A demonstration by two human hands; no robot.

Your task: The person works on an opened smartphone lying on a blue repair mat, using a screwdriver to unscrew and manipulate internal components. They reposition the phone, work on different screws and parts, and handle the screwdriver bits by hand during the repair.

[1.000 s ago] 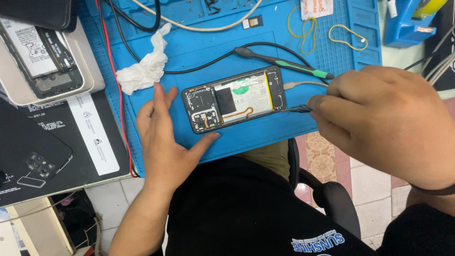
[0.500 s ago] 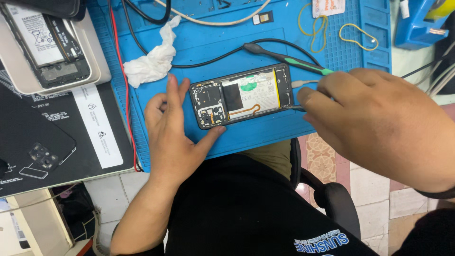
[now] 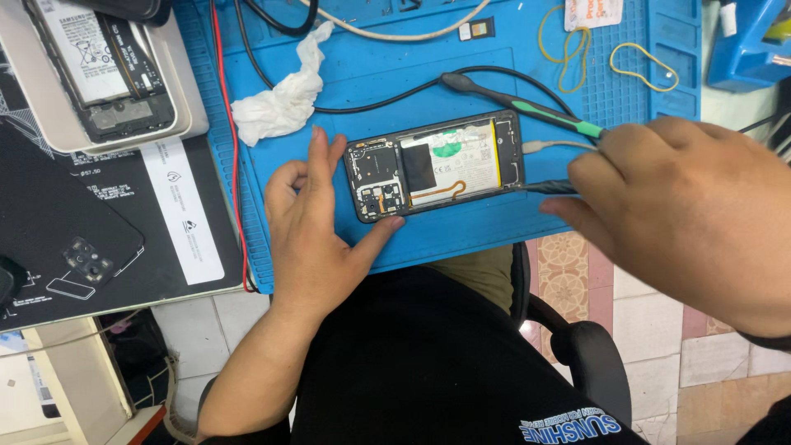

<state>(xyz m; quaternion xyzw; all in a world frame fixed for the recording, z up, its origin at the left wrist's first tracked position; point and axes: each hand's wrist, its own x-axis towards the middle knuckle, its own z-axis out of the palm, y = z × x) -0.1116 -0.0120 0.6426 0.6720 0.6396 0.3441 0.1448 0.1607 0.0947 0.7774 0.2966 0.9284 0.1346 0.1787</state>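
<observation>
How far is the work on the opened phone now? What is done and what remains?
Done: the phone lies with its back cover off, battery and boards exposed, on the blue mat. In hand: the left hand steadies its left end, and the right hand holds a dark tool at its right end. Left: the inner parts all sit in place, and the back is not closed.

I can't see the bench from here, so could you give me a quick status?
Left hand flat, bracing opened phone. Right hand at its far end, gripping dark tool. Green-handled tool lies alongside phone.
</observation>
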